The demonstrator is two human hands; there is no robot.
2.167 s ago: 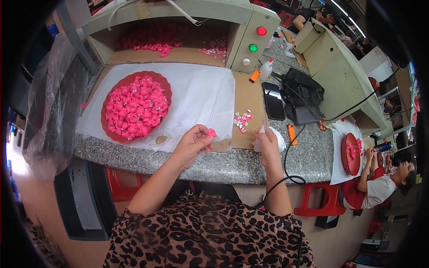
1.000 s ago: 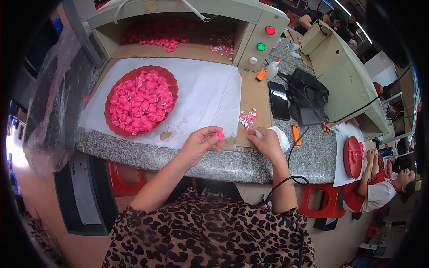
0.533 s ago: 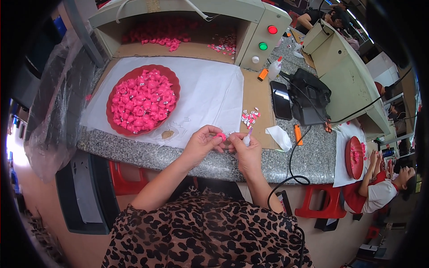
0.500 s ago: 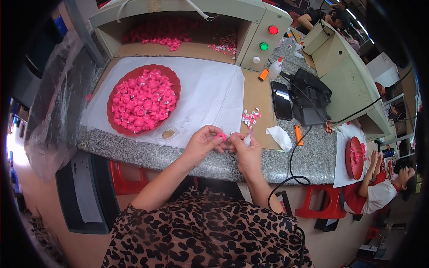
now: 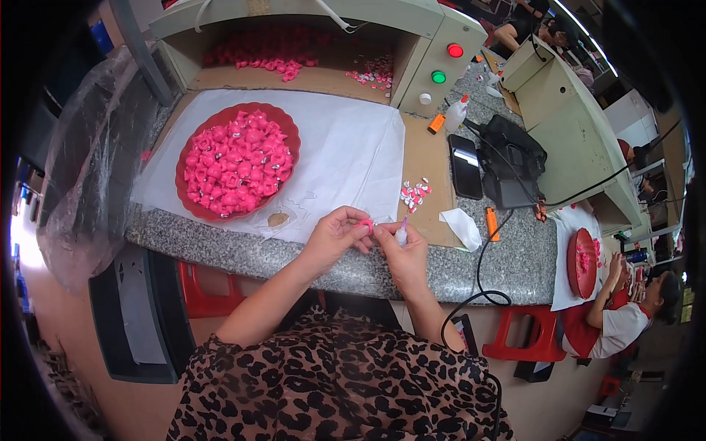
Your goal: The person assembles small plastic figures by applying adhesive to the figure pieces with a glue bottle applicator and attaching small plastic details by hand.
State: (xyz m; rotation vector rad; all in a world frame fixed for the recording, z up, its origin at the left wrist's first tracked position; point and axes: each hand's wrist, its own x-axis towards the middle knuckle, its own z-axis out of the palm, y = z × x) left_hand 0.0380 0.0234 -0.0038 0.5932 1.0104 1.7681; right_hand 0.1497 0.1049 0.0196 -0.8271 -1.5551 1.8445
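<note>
Between the thumb and fingers of my left hand (image 5: 334, 237) is a small pink molded piece (image 5: 365, 223). My right hand (image 5: 406, 257) keeps a small white bottle with a purple tip (image 5: 401, 234) tucked in its fingers, tip pointing up. Its thumb and forefinger meet the pink piece; whether they also pinch a tiny part is too small to tell. To the left, a scalloped red bowl (image 5: 182, 184) is heaped with similar pink pieces (image 5: 235, 162). Small pink-and-white bits (image 5: 416, 192) lie on cardboard beyond my right hand.
White paper (image 5: 346, 147) covers the granite bench (image 5: 309, 266). At the back stands an open-fronted machine (image 5: 426, 55) with more pink pieces inside. On the right are a phone (image 5: 465, 167), a black pouch (image 5: 512, 158), a lighter (image 5: 492, 223) and a cable (image 5: 479, 272). A co-worker (image 5: 614, 323) sits far right.
My right thumb and forefinger have closed in on the pink piece, and the bottle has shifted slightly left. My left hand stays nearly in place.
</note>
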